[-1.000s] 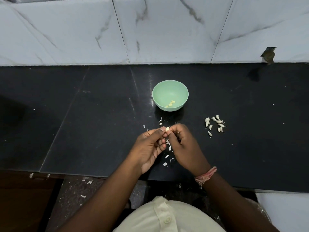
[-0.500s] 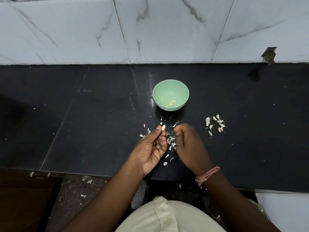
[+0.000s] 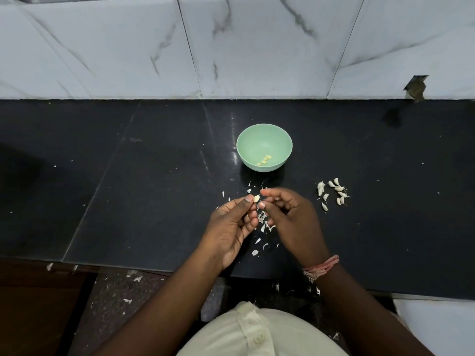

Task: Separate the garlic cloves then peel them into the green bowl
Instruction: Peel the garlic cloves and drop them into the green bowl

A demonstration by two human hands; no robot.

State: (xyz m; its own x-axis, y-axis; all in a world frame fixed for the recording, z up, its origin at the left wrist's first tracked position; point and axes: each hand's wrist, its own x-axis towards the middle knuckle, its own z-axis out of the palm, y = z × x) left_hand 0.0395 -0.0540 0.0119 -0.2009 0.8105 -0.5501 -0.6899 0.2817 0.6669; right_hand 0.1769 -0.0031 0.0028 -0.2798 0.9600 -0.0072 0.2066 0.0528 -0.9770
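While both hands worked over a black counter (image 3: pixel 154 176), garlic got peeled.
Left hand (image 3: pixel 231 227) pinched a clove (image 3: pixel 256 198) w/ thumb; right hand (image 3: pixel 290 217) fingertips curled beside it, grip unclear. Green bowl (image 3: pixel 257 140) held peeled cloves (image 3: pixel 264 160). No readable text.

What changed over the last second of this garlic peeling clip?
The right hand pulled away from the clove half a second ago, then came back to it. The left hand kept pinching the clove. Green bowl, its peeled cloves and the unpeeled pile stayed put.
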